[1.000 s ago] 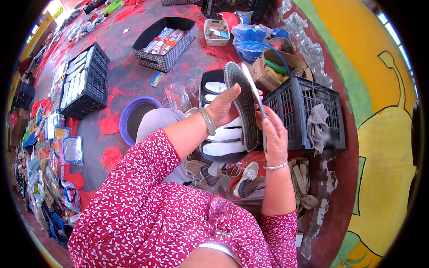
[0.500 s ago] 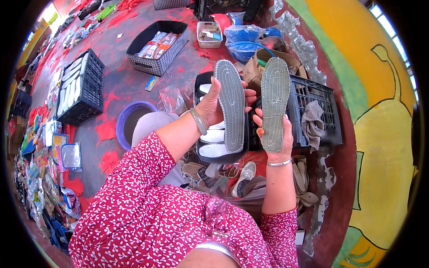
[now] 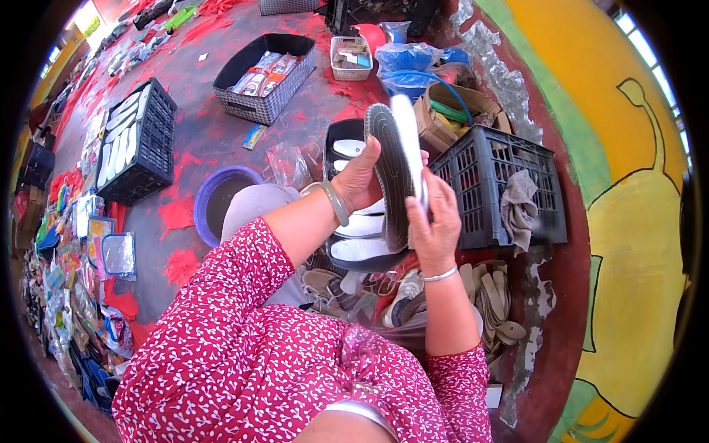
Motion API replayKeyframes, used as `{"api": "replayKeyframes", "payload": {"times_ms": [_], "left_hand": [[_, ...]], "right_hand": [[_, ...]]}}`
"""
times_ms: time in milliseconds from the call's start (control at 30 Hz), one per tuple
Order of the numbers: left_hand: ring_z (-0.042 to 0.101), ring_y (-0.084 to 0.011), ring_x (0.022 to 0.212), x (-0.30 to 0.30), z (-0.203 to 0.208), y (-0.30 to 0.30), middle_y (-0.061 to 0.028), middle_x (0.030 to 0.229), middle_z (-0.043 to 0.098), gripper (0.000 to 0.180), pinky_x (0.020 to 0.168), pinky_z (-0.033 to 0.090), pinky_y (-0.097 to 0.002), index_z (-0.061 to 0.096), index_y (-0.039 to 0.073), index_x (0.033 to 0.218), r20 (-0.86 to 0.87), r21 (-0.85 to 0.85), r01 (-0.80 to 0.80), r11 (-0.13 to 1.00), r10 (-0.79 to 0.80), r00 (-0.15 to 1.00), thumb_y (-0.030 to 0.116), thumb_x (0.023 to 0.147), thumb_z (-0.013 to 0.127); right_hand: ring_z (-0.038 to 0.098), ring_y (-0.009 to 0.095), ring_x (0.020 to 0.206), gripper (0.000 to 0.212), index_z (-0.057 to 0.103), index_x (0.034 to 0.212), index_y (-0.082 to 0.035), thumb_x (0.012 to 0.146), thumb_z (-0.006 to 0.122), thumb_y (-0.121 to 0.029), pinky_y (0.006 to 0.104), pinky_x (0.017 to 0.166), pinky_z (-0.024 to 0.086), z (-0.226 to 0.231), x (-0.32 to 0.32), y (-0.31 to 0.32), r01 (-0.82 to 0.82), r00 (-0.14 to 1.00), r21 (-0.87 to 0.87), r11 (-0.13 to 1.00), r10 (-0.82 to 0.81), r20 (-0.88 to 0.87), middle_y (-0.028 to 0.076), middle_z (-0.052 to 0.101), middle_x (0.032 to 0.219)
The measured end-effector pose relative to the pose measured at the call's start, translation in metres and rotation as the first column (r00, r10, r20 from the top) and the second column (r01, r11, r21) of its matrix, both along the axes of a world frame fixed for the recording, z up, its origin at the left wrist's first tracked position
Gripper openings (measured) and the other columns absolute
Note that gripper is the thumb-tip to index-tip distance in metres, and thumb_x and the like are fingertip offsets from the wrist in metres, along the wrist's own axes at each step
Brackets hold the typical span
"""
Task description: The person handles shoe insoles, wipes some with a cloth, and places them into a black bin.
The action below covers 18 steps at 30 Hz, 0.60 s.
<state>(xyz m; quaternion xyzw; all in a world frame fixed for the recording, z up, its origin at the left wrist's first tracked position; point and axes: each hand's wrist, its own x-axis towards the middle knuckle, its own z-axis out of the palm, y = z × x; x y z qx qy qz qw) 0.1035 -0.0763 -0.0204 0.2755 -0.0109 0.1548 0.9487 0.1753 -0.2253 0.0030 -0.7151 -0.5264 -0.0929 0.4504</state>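
My left hand (image 3: 360, 176) grips a dark grey stitched insole (image 3: 389, 173), thumb along its near side, its stitched face showing. Against its right side my right hand (image 3: 434, 221) holds a second insole (image 3: 406, 140), turned so that its white face and edge show. The two insoles stand upright, close together. Below them a dark bin (image 3: 337, 134) contains several white insoles (image 3: 360, 248) lying in a stack. Part of that bin is hidden behind my hands and the insoles.
To the right stands a dark plastic crate (image 3: 509, 140) with a grey rag (image 3: 519, 207) over its side. Insoles and shoes (image 3: 405, 294) lie below. On the left are a purple basin (image 3: 201, 210), a crate of white insoles (image 3: 159, 151) and a checked bin (image 3: 269, 111).
My right hand has moved left and turned its insole over, from stitched grey face to white face. The two insoles, apart before, are now side by side.
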Motion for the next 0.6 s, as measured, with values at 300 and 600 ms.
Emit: {"api": "replayKeyframes", "payload": {"times_ms": [300, 600], "left_hand": [[0.054, -0.0257, 0.107, 0.003, -0.011, -0.001, -0.0125, 0.108, 0.057, 0.086, 0.092, 0.045, -0.0430, 0.036, 0.003, 0.129, 0.038, 0.042, -0.069, 0.997, 0.067, 0.997, 0.052, 0.069, 0.073], [0.060, -0.0262, 0.092, 0.000, 0.003, 0.024, -0.0112, 0.089, 0.060, 0.064, 0.091, 0.046, -0.0504, 0.051, 0.004, 0.108, -0.096, -0.181, -0.343, 0.922, 0.331, 0.939, 0.053, 0.072, 0.070]], "right_hand": [[0.055, 0.031, 0.100, 0.046, 0.056, 0.119, -0.004, 0.077, 0.069, -0.016, 0.0350, 0.085, 0.046, -0.007, -0.016, 0.004, -0.001, 1.000, -0.162, 0.987, 0.001, 0.002, 0.020, 0.050, 0.116], [0.051, 0.018, 0.112, 0.052, 0.044, 0.131, -0.005, 0.092, 0.050, -0.039, 0.0329, 0.093, 0.038, -0.015, 0.019, -0.004, -0.130, 0.276, -0.010, 0.991, 0.026, -0.961, 0.008, 0.054, 0.122]]}}
